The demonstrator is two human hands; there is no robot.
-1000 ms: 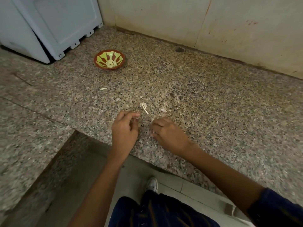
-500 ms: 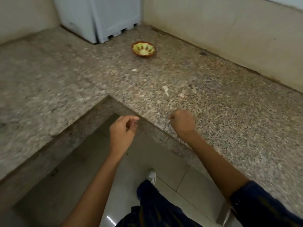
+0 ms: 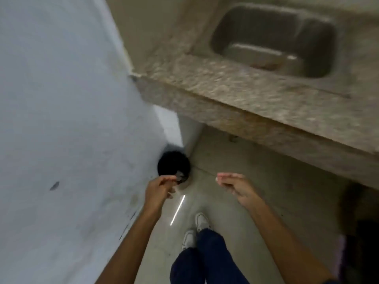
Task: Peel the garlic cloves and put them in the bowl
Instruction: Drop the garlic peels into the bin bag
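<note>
Bin (image 3: 173, 165) sits on the floor by the wall; left hand (image 3: 159, 189) over its rim, fingertips pinching what looks like peel scraps (image 3: 180, 177). Right hand (image 3: 235, 186) loose, holding nothing. Garlic and bowl out of view. Judgement: release only once squarely above the opening; light skins drift.

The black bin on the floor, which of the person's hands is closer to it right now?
Left. The left hand is right at the near rim of the black bin, fingers pinching something small over it. The right hand hangs off to the bin's right, over the floor, clearly apart from it.
</note>
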